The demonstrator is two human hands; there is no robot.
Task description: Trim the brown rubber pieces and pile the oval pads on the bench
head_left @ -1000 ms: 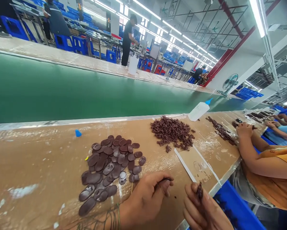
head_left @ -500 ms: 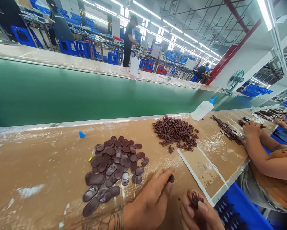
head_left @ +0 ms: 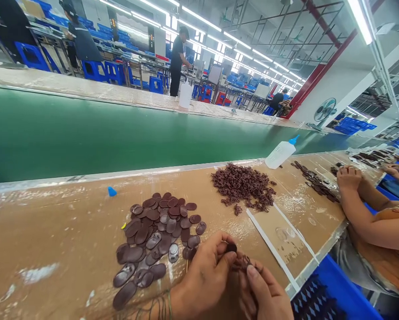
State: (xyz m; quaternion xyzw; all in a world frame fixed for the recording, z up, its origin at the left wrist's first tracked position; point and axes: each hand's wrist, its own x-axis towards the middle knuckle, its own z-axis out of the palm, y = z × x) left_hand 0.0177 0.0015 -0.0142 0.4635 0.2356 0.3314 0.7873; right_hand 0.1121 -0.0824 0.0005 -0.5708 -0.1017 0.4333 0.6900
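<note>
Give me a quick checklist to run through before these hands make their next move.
1. Left hand has a grip: ok, a dark brown oval piece is pinched.
2. Right hand has a grip: ok, it pinches a wiry brown piece.
3. The two held pieces touch: cannot tell, fingers hide where they meet.
4. More ovals nearby: ok, the oval pile lies beside the left hand.
5. Squeeze bottle in hand: not ok, it is beyond the wiry pile.
</note>
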